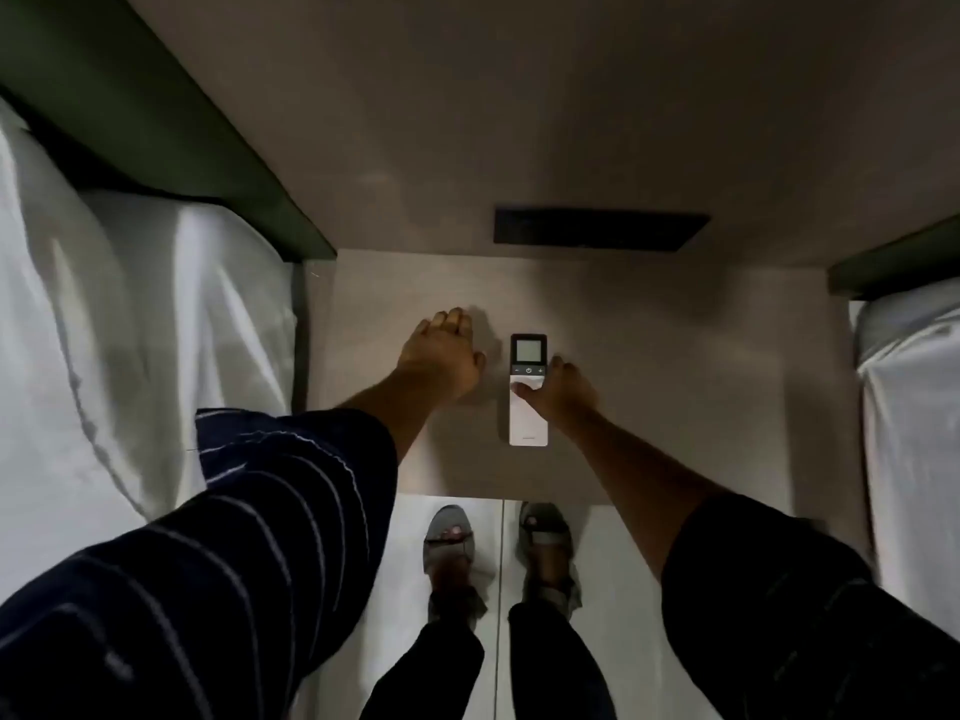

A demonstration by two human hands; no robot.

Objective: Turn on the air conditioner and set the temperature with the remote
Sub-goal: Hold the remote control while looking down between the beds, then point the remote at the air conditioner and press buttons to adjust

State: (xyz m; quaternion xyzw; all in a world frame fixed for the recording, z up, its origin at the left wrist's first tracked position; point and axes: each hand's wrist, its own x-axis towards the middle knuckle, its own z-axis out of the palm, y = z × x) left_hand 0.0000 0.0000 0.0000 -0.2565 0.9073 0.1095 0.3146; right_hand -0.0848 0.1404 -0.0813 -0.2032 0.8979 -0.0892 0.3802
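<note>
Bare nightstand top (pixel 675 407) right of remote (pixel 528 407); beds (pixel 130 330) flanking, seemingly close either side.

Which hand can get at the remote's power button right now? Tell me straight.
Probably the right hand: its thumb already lies on the remote just below the power button, with nothing between. The left hand rests flat on the table beside it.

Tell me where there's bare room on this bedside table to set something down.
Bare: the table right of the remote, up to the right bed, and the near strip below the remote. Crowded: the middle, with the left hand flat and the right hand on the remote.
</note>
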